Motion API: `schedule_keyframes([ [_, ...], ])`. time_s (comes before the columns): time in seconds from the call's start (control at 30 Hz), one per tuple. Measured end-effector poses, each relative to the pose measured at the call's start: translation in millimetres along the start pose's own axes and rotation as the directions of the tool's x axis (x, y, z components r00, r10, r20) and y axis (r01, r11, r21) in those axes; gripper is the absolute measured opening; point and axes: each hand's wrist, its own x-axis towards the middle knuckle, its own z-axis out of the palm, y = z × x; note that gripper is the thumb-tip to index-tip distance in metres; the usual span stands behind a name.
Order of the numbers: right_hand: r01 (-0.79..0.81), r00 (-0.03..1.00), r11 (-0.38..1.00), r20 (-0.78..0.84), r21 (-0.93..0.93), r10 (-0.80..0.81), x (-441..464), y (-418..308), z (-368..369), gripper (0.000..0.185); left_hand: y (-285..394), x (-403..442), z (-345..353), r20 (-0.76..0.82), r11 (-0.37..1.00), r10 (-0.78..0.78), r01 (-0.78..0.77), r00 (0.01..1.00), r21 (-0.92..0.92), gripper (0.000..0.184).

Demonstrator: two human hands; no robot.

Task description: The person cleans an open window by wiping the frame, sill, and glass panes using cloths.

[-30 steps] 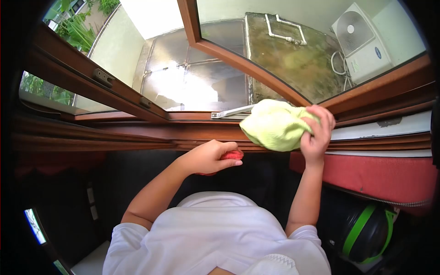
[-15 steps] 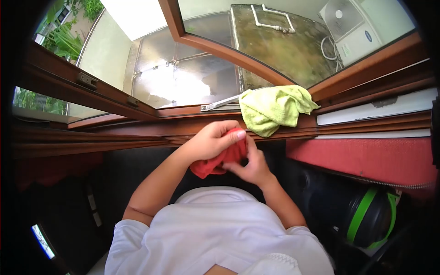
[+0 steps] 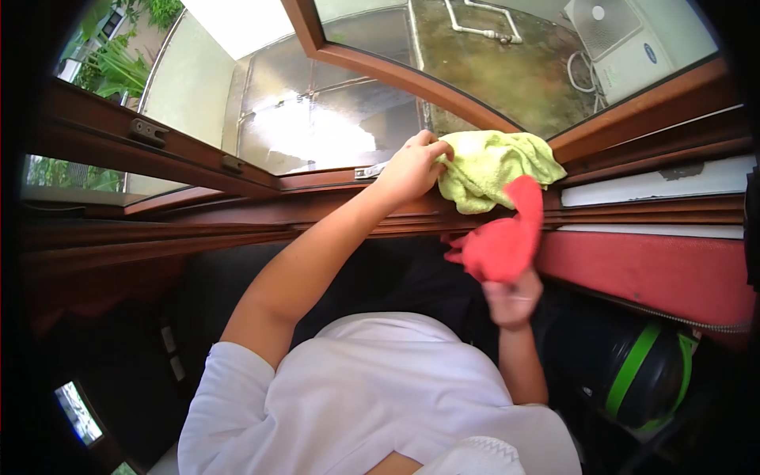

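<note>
A yellow-green cloth (image 3: 495, 166) lies bunched on the brown window sill, by the open window's lower corner. My left hand (image 3: 416, 166) has reached to its left edge, fingers closed on a fold of it. Below and to the right, my right hand (image 3: 513, 299) grips a crumpled red cloth (image 3: 503, 247), one end of which flops up in front of the yellow-green cloth. This hand is smeared by motion, and the red cloth covers most of its fingers.
The brown window frame (image 3: 412, 77) stands open outward above the sill (image 3: 317, 204). A metal stay arm (image 3: 370, 172) sits beside my left hand. At right are a red padded edge (image 3: 649, 273) and a black object with green bands (image 3: 637, 372). An air-conditioner unit (image 3: 621, 47) stands outside.
Both hands were together on the red cloth. My left hand has let go of it and moved up to the yellow-green cloth; my right hand has swung right with the red cloth.
</note>
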Motion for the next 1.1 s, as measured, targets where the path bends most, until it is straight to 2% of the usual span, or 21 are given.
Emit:
schedule_keyframes([
  [0.03, 0.158, 0.983, 0.962, 0.129, -0.222, -0.132, 1, 19, 16, 0.022, -3, 1, -2, -0.005, 0.999, 0.045, -0.045, 0.999, -0.010, 0.020],
  [0.07, 0.249, 0.965, 0.921, 0.159, -0.299, -0.209, 1, 29, 40, 0.022, -5, 1, -4, 0.040, 0.999, 0.035, -0.035, 0.999, -0.004, 0.024],
  [0.1, 0.287, 0.949, 0.917, 0.213, -0.275, -0.233, -7, 50, 62, 0.022, -8, 0, -5, 0.067, 0.999, 0.045, -0.044, 0.997, -0.011, 0.025],
  [0.17, 0.412, 0.885, 0.815, 0.393, -0.408, -0.251, -17, 83, 105, 0.024, -16, -5, -6, 0.122, 0.998, 0.060, -0.057, 0.991, -0.025, 0.028],
  [0.2, 0.418, 0.866, 0.803, 0.453, -0.425, -0.211, -18, 94, 125, 0.025, -15, -8, -11, 0.176, 0.999, 0.034, -0.031, 0.984, -0.021, 0.035],
  [0.3, 0.240, 0.780, 0.865, 0.618, -0.440, 0.098, -16, 113, 174, 0.029, -18, -21, -17, 0.184, 0.994, 0.055, -0.036, 0.981, -0.103, 0.040],
  [0.33, 0.230, 0.745, 0.863, 0.652, -0.449, 0.140, -14, 114, 184, 0.029, -21, -24, -20, 0.240, 0.994, 0.053, -0.029, 0.969, -0.103, 0.047],
  [0.4, 0.215, 0.668, 0.853, 0.709, -0.476, 0.228, -10, 116, 193, 0.031, -24, -30, -21, 0.203, 0.996, 0.089, -0.082, 0.975, -0.041, 0.047],
  [0.47, 0.291, 0.672, 0.778, 0.698, -0.557, 0.248, -10, 120, 187, 0.034, -23, -33, -15, 0.180, 0.991, 0.091, -0.107, 0.979, 0.079, 0.049],
  [0.53, 0.360, 0.775, 0.686, 0.612, -0.633, 0.158, -5, 117, 171, 0.035, -9, -28, -15, 0.166, 0.958, 0.070, -0.112, 0.984, 0.265, 0.054],
  [0.6, 0.407, 0.891, 0.570, 0.447, -0.713, -0.078, 1, 115, 129, 0.035, 3, -27, 4, 0.086, 0.920, 0.036, -0.067, 0.996, 0.387, 0.057],
  [0.63, 0.359, 0.906, 0.661, 0.417, -0.659, -0.076, -3, 127, 99, 0.033, 7, -27, 13, 0.039, 0.895, 0.022, -0.037, 0.999, 0.445, 0.060],
  [0.67, 0.298, 0.943, 0.746, 0.304, -0.596, -0.134, -6, 137, 73, 0.033, 4, -28, 22, -0.004, 0.887, 0.086, -0.074, 0.996, 0.457, 0.053],
  [0.73, 0.291, 0.956, 0.550, 0.261, -0.783, -0.134, -19, 159, 12, 0.037, -2, -23, 27, 0.019, 0.904, 0.070, -0.072, 0.997, 0.421, 0.047],
  [0.77, 0.229, 0.973, 0.531, 0.204, -0.816, -0.106, -23, 169, -18, 0.037, -5, -20, 26, 0.030, 0.912, 0.065, -0.072, 0.997, 0.405, 0.044],
  [0.87, 0.069, 0.992, 0.327, 0.029, -0.943, -0.125, -31, 198, -95, 0.033, -11, -22, 19, 0.024, 0.947, 0.165, -0.165, 0.986, 0.277, 0.037],
  [0.9, -0.036, 0.990, 0.398, -0.088, -0.917, -0.113, -23, 192, -109, 0.029, -9, -24, 16, 0.022, 0.954, 0.175, -0.175, 0.984, 0.244, 0.035],
  [0.97, -0.025, 0.986, 0.362, -0.082, -0.932, -0.145, -16, 188, -111, 0.027, -10, -27, 14, 0.002, 0.986, 0.103, -0.102, 0.995, 0.130, 0.031],
  [1.0, -0.101, 0.984, 0.387, -0.151, -0.916, -0.099, -15, 188, -106, 0.026, -10, -27, 13, -0.007, 0.995, 0.067, -0.066, 0.998, 0.072, 0.030],
  [1.07, -0.255, 0.959, 0.422, -0.284, -0.870, -0.006, -13, 187, -99, 0.025, -9, -24, 10, -0.031, 0.996, -0.084, 0.083, 0.996, -0.024, 0.028],
  [1.1, -0.265, 0.961, 0.410, -0.273, -0.873, 0.040, -11, 183, -101, 0.025, -9, -22, 8, -0.038, 0.985, -0.161, 0.158, 0.986, -0.074, 0.027],
])
